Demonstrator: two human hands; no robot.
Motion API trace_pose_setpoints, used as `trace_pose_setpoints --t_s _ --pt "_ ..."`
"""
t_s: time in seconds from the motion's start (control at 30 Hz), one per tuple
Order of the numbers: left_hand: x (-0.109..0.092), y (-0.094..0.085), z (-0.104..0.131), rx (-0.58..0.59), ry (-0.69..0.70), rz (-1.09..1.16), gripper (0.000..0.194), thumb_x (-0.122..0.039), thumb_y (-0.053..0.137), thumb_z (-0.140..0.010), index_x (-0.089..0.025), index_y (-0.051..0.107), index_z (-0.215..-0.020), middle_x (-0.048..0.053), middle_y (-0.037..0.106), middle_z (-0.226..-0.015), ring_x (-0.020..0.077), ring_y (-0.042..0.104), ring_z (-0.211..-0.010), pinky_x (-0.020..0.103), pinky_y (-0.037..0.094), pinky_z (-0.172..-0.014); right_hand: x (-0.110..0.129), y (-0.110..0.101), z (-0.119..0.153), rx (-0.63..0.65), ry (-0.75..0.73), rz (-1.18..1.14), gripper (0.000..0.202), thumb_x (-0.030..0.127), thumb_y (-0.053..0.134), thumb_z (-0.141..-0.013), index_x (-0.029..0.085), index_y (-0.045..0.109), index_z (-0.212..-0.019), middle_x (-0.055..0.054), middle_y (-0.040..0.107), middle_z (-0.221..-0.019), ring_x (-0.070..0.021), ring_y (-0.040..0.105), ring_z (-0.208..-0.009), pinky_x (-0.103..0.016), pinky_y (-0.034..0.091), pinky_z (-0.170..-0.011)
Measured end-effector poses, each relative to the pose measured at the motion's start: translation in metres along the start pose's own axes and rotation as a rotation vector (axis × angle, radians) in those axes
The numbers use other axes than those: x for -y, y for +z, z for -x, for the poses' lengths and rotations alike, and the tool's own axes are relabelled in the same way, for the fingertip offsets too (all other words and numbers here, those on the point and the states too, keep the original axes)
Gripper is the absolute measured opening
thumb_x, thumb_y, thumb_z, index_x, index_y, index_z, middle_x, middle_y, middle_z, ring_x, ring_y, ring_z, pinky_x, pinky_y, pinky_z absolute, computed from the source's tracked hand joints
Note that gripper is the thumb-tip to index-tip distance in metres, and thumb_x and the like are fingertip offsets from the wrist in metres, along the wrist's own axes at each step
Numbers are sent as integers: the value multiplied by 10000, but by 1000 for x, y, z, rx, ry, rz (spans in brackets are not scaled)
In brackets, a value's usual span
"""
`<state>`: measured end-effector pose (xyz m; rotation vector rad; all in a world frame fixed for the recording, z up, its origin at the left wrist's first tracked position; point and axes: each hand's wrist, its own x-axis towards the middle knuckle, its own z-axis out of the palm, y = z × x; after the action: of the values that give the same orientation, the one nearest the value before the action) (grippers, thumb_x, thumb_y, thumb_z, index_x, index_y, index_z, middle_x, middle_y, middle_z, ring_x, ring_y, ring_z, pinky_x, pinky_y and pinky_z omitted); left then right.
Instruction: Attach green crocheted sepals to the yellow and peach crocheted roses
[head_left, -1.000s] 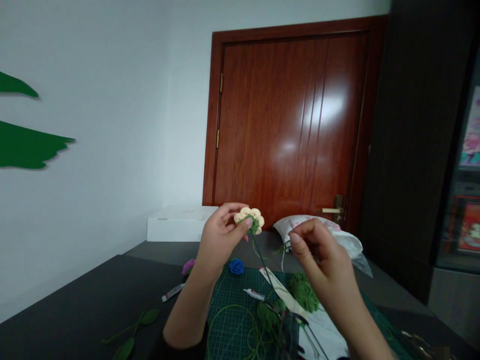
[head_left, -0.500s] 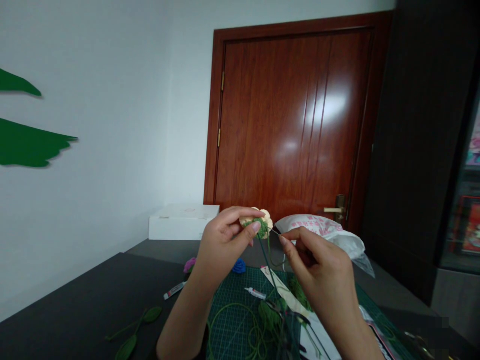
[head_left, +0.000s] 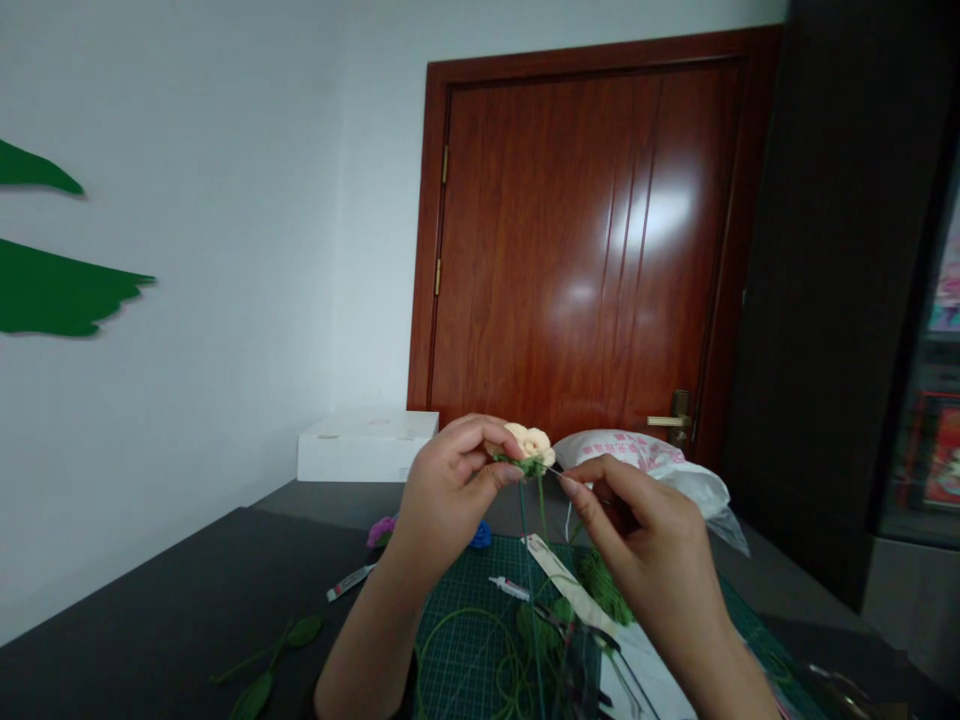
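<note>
Between the thumb and fingers of my left hand is a cream crocheted flower with a green base. A thin green stem hangs down from it. My right hand pinches a thin metal needle, whose far end meets the flower's right edge where cream and green join. Green yarn trails below the base. The needle's tip is hidden at the flower.
On the green cutting mat lie a glue tube, a cream strip, green yarn and dark-handled tools. Green leaves rest at left. A white box and a plastic bag stand behind.
My left hand has tilted the flower, so more cream petals show and the green base now faces downward. The stem hangs straighter. My right hand has barely moved.
</note>
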<state>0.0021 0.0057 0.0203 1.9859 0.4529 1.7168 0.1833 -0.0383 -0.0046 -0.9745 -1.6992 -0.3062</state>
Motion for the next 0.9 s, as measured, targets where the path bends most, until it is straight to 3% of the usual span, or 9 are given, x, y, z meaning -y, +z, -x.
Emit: trace_pose_setpoints --t_s 0.2,0.53,0.73,0.9 --pt "6 -4 2 -1 82 -88 166 -24 636 -727 -188 654 -751 40 624 -983 176 632 -962 302 532 -814 6 0 0 -123 3 -82 85 247 580 -929 229 632 -863 61 576 -607 -97 505 -502 -208 364 -485" --pt "1 -1 5 40 215 -174 195 -5 605 -792 -197 626 -769 26 620 -1040 176 625 -990 337 491 -854 3 19 -1 -161 -25 -113 41 202 589 -913 211 596 -953 69 529 -600 -107 513 -506 -214 399 -504" --pt "3 -4 5 50 271 -209 184 -23 639 -804 -206 631 -824 24 627 -1036 174 614 -994 334 478 -857 3 20 1 -191 -114 -80 122 188 604 -908 197 640 -1025 27 598 -679 -123 548 -566 -235 418 -550" --pt "-1 -1 3 55 324 -281 188 -12 628 -805 -192 640 -752 27 652 -1004 165 611 -969 320 478 -832 2 22 1 -174 -145 -90 113 175 615 -902 201 650 -1006 15 635 -707 -130 563 -591 -244 426 -573"
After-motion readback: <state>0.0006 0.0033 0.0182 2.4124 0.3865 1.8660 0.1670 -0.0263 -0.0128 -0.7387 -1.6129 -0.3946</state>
